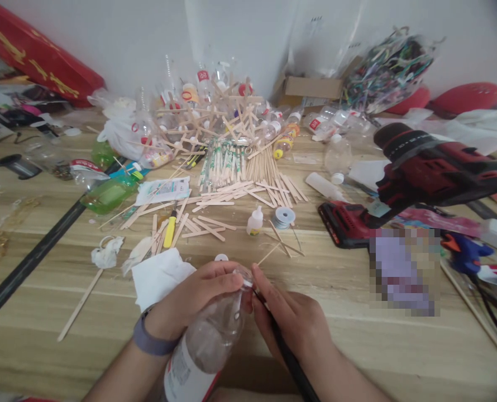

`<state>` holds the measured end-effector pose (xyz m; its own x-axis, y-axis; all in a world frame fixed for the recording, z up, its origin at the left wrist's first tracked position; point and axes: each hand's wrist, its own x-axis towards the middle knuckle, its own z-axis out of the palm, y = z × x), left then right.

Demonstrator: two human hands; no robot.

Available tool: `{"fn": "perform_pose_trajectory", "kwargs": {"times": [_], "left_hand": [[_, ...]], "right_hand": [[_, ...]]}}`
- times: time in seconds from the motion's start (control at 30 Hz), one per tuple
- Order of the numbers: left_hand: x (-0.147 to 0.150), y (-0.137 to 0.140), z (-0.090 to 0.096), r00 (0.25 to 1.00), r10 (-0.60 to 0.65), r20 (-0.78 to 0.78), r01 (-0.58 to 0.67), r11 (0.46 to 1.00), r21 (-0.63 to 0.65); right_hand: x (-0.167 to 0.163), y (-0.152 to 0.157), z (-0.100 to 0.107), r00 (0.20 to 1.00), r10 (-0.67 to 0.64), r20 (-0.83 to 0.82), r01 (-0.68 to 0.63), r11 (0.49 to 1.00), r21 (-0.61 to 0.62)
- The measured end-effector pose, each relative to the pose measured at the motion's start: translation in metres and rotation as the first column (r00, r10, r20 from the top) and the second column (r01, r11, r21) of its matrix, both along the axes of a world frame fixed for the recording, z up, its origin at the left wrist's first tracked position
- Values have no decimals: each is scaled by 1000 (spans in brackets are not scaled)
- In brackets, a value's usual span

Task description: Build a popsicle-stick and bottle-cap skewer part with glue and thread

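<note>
My left hand (202, 290), with a grey band at the wrist, is closed around the neck of a clear plastic bottle (215, 338). The bottle tilts with its mouth away from me, and a white and red label wraps its lower part. Held in my right hand (299, 318) is a long black rod-like tool (288, 352); its front end meets the bottle's neck, where my fingers hide the exact contact. Just beyond the fingertips lie thin wooden sticks (282, 243), a small white dropper bottle (254, 221) and a spool of wire (284, 216).
A red and black cordless drill (424, 173) stands at the right, near a blue glue gun (468, 254). Flat wooden sticks (206, 228) and a yellow-handled tool (170, 230) lie ahead. A black tube (43, 254) crosses the left side. Plastic bottles (204, 84) crowd the back.
</note>
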<state>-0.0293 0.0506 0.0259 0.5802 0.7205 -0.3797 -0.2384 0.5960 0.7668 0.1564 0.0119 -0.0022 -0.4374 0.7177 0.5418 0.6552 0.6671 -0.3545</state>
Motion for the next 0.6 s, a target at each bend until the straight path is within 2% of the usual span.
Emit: {"fn": "perform_pose_trajectory", "kwargs": {"times": [0.27,0.6], "left_hand": [[2,0,2,1000,10,-6,-10,1000,23],[3,1,-3,996,-32,-83,38,997,66]], "right_hand": [[5,-2,-4,991,-25,132,21,999,30],[10,1,1,994,-2,113,1,1000,8]]}}
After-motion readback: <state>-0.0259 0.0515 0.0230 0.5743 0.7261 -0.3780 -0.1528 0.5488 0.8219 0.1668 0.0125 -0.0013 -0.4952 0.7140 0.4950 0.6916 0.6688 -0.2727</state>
